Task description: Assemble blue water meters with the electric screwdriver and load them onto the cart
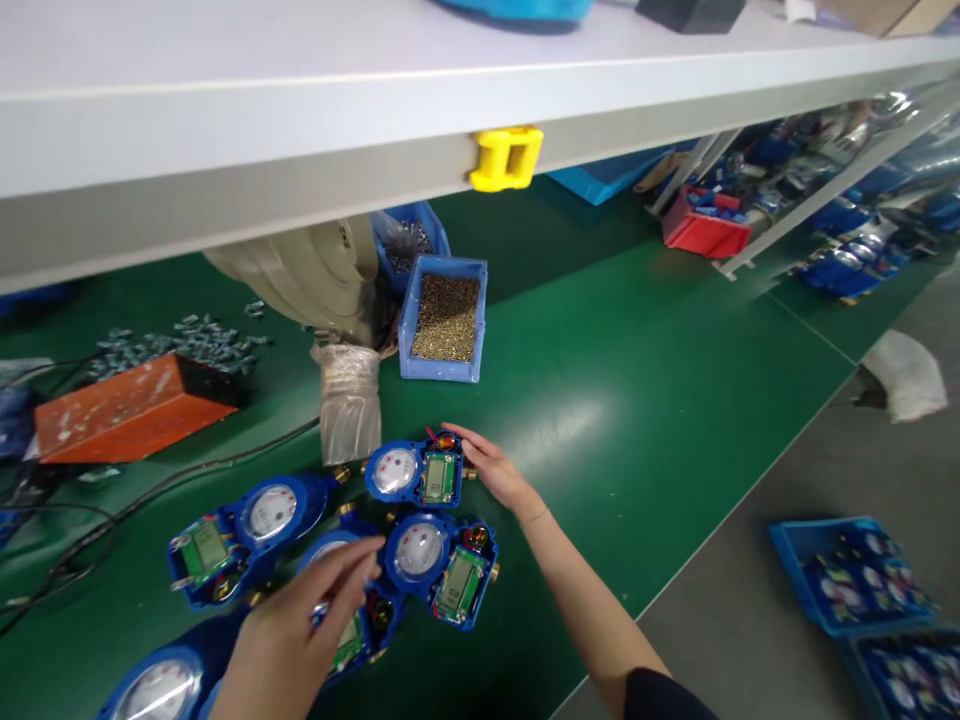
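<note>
My right hand [497, 472] grips the right end of a blue water meter [405, 472] with a round white dial and an exposed green circuit board with a display. Its fingers lie along the casing's far corner, by some red wires. My left hand [304, 615], slightly blurred, hovers over another water meter [351, 648] and hides part of it. Its fingers are loosely bent and apart, with nothing visible in them. Between the hands lies a third water meter [431, 560], its display board uncovered too. More meters lie to the left, one water meter [251, 535] with its board exposed.
Behind the meters stand a blue bin [442, 370] of small brass-coloured parts and a plastic-wrapped machine nozzle [350, 405]. An orange box [135, 410] and black cables [217, 462] are at left. A white shelf [300, 130] overhangs the green table [600, 400]. Blue crates [806, 600] stand lower right.
</note>
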Available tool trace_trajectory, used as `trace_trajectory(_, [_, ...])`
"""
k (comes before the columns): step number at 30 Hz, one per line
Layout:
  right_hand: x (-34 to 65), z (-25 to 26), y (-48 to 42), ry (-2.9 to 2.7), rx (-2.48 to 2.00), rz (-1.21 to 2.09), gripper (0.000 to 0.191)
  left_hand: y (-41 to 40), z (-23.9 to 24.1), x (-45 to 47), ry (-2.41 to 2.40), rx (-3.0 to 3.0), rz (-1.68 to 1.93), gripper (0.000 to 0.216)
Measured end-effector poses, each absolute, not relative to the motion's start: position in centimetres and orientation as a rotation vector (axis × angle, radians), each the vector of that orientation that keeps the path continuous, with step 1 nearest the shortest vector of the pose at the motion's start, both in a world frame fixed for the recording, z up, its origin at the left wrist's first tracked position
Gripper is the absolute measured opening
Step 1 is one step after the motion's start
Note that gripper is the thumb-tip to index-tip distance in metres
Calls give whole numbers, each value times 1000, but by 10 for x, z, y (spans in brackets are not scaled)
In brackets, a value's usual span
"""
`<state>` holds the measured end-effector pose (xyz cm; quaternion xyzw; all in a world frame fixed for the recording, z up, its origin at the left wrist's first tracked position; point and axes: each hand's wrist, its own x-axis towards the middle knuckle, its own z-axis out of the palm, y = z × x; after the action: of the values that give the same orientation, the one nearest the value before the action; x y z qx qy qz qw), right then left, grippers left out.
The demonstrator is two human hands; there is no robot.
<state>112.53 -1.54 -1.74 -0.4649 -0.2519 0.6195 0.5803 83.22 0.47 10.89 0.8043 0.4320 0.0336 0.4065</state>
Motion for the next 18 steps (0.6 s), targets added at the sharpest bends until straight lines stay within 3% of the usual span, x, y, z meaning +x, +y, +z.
trace_trajectory(4, [1124, -21, -16, -576, -1094, 1425, 47, 77, 109, 916, 928, 2389, 324, 33])
trace_trajectory(9, [1123, -24, -16, -581, -1113, 1371, 45, 116, 74, 977, 635, 2692, 93, 30])
trace_trajectory(18, [1120, -27, -16, -556, -1256, 1290, 41, 116, 53, 994, 638, 2785, -111, 22])
